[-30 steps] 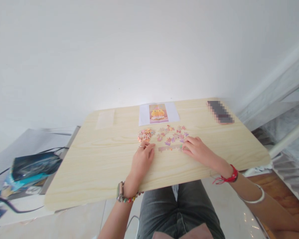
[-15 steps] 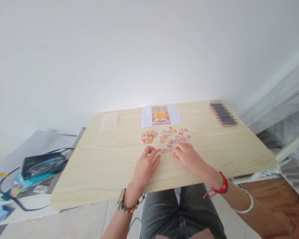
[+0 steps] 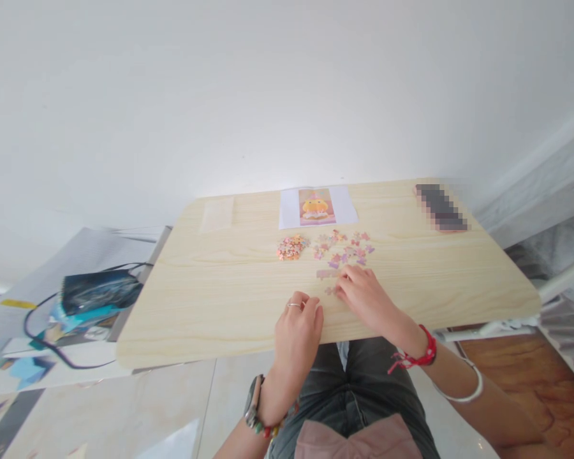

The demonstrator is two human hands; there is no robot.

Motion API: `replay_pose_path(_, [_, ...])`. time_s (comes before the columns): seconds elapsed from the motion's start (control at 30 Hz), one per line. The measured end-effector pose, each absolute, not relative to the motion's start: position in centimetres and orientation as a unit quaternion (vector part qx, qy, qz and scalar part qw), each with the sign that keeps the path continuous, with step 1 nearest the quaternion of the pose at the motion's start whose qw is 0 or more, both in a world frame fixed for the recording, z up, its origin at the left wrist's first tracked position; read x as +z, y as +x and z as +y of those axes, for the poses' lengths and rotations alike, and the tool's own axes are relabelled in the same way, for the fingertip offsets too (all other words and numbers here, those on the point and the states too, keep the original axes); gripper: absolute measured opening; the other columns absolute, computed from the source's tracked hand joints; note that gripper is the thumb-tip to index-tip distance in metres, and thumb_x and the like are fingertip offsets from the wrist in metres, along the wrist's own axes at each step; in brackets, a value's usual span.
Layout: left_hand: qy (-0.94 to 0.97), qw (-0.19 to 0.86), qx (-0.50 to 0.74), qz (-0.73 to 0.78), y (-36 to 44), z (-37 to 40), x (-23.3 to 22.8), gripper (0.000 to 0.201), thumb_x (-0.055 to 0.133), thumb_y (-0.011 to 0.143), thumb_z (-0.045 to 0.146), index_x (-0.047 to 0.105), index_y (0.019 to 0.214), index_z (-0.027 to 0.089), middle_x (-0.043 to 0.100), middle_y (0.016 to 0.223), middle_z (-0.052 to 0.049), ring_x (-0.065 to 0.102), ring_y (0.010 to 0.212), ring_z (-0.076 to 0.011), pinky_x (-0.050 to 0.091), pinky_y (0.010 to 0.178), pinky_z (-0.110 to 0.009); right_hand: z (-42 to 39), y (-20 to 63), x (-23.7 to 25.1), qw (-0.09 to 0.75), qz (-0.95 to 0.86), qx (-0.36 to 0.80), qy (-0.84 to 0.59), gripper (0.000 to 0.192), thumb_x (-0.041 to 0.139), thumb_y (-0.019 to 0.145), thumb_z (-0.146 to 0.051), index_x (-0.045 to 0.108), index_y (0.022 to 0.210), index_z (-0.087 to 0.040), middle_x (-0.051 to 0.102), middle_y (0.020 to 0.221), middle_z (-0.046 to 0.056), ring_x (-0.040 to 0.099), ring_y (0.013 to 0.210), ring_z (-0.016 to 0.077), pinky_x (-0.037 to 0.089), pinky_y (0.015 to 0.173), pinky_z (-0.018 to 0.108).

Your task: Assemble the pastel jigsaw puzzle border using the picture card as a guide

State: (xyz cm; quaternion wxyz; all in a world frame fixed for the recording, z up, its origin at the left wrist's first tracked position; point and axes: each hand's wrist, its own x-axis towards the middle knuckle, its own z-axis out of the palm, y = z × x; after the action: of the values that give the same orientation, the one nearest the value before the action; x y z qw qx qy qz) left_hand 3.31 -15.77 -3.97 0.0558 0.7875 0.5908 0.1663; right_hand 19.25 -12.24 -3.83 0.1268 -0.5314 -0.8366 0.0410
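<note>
Puzzle pieces [image 3: 329,291] lie at the right hand's [image 3: 367,298] bent fingertips; whether it or the curled left hand [image 3: 297,335] grips any, I cannot tell. Just beyond the right hand, one strip [image 3: 326,273] looks joined; farther out, scattered pieces [image 3: 349,253] and a heap [image 3: 291,247] lie loose. Beyond them, the picture sheet [image 3: 289,209] shows no readable writing.

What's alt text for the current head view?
A person's right hand is at a strip of puzzle pieces on a wood-grain table, left hand nearby. Beyond lie piled pieces, scattered pieces and a printed picture; pixelated phone at right.
</note>
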Motion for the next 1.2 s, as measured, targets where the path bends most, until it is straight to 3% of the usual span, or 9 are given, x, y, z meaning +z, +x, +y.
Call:
replay_pose_path(0.23, [0.784,0.059,0.150,0.600,5.0,-16.6,-4.6,0.013,0.047,0.083,0.014,0.058,0.090,0.018,0.055,0.087,-0.006,0.054,0.077,-0.0187,0.046,0.067,-0.030,-12.9,19.1,-4.4,0.167,-0.827,0.069,-0.532,0.007,0.057,0.079,-0.013,0.059,0.086,-0.016,0.056,0.092,0.007,0.051,0.089,0.0207,0.036,0.076,0.034])
replay_pose_path(0.47, [0.788,0.050,0.172,0.589,5.2,-16.9,-4.8,0.021,0.049,0.083,0.016,0.058,0.102,0.019,0.055,0.091,-0.006,0.051,0.083,-0.0200,0.045,0.074,-0.034,-13.0,19.3,-4.9,0.186,-0.833,0.101,-0.512,0.007,0.058,0.078,-0.014,0.059,0.071,-0.016,0.055,0.086,0.006,0.052,0.085,0.0196,0.038,0.074,0.035])
replay_pose_path(0.7, [0.764,0.046,0.198,0.613,5.1,-15.6,-4.8,0.014,0.056,0.081,0.025,0.061,0.093,0.021,0.054,0.092,-0.006,0.049,0.083,-0.0209,0.045,0.074,-0.034,-12.5,20.0,-4.5,0.238,-0.825,0.144,-0.491,0.017,0.052,0.078,-0.007,0.063,0.085,-0.019,0.053,0.093,0.007,0.052,0.085,0.0180,0.042,0.076,0.034])
replay_pose_path(0.8, [0.756,0.037,0.215,0.617,5.1,-15.0,-5.0,0.008,0.058,0.079,0.024,0.062,0.086,0.020,0.054,0.091,-0.006,0.049,0.084,-0.0213,0.045,0.075,-0.034,-11.6,20.4,-4.1,0.223,-0.841,0.132,-0.475,0.020,0.054,0.077,-0.007,0.062,0.091,-0.018,0.052,0.096,0.007,0.051,0.087,0.0189,0.042,0.078,0.035])
replay_pose_path(0.97, [0.765,0.032,0.261,0.588,4.5,-14.4,-5.7,0.008,0.054,0.081,0.019,0.061,0.084,0.016,0.052,0.089,-0.007,0.049,0.084,-0.0204,0.046,0.077,-0.036,-10.7,20.3,-4.8,0.183,-0.873,0.137,-0.431,0.005,0.058,0.078,-0.013,0.061,0.081,-0.016,0.053,0.091,0.006,0.052,0.084,0.0170,0.042,0.076,0.033])
replay_pose_path(1.2, [0.791,0.055,0.288,0.537,3.4,-13.5,-6.0,0.015,0.057,0.078,0.015,0.060,0.093,0.016,0.048,0.097,-0.009,0.048,0.090,-0.0206,0.047,0.081,-0.038,-11.0,19.4,-5.3,0.181,-0.879,0.068,-0.436,0.005,0.056,0.081,-0.017,0.058,0.085,-0.015,0.053,0.094,0.008,0.050,0.093,0.0211,0.040,0.079,0.037])
